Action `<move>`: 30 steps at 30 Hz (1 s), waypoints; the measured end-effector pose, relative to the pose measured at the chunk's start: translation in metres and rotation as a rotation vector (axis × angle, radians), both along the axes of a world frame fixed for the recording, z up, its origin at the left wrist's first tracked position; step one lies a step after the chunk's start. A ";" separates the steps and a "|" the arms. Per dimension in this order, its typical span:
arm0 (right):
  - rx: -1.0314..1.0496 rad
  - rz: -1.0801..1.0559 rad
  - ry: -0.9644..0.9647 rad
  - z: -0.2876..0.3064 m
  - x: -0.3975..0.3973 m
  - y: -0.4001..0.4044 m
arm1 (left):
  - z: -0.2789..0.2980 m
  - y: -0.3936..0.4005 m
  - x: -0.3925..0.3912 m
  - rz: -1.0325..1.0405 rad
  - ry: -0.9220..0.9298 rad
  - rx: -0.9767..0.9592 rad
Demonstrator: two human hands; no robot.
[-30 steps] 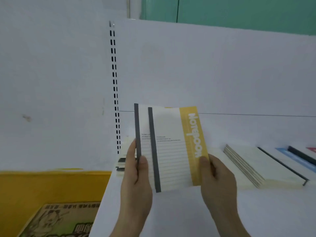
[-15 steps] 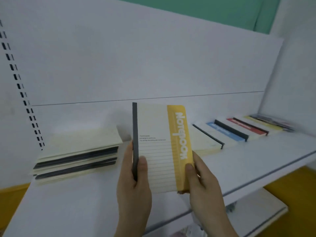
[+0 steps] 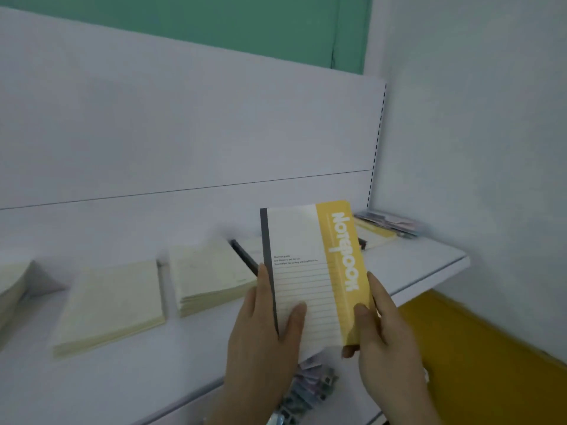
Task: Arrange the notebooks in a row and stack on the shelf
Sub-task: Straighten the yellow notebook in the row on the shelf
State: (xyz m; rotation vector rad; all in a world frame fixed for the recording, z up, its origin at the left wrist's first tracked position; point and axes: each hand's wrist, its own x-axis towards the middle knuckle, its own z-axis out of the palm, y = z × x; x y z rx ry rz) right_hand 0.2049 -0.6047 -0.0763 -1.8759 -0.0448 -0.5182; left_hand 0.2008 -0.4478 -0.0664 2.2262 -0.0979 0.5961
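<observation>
I hold a cream notebook with a yellow band and dark spine (image 3: 310,271) upright above the white shelf (image 3: 429,265). My left hand (image 3: 264,335) grips its spine side, thumb on the cover. My right hand (image 3: 383,338) grips the yellow edge, thumb in front. On the shelf lie stacks of cream notebooks: one at the left (image 3: 110,305), one in the middle (image 3: 208,271), and another cut off at the far left (image 3: 12,286). More notebooks, partly hidden behind the held one, lie at the far right (image 3: 376,233).
A white back panel (image 3: 184,118) rises behind the shelf, with a slotted upright (image 3: 376,148) at its right end. A white wall (image 3: 475,148) closes the right side. Small packets (image 3: 310,384) lie on a lower level below my hands. The floor (image 3: 475,348) there is yellow.
The view has swung right along the shelf. The two notebooks I held fanned apart a second ago now show as one. My hands keep the same grip.
</observation>
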 end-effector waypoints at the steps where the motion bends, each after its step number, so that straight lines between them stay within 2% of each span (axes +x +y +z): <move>1: -0.035 -0.048 -0.006 -0.003 0.008 -0.017 | 0.002 -0.013 0.007 -0.056 0.035 0.044; 4: -0.066 -0.125 -0.038 -0.005 0.028 -0.062 | 0.005 -0.044 0.032 -0.204 0.132 0.249; 8: -0.125 -0.128 -0.082 -0.005 0.061 -0.110 | 0.012 -0.075 0.069 -0.276 0.159 0.454; 12: -0.282 -0.058 -0.116 0.001 0.105 -0.149 | 0.019 -0.106 0.115 -0.260 0.135 0.516; 20: -0.797 0.173 0.033 0.037 0.199 -0.223 | 0.023 -0.153 0.219 -0.180 0.112 0.679; 30: -0.935 0.399 -0.102 0.031 0.336 -0.280 | 0.003 -0.193 0.307 -0.042 0.230 0.710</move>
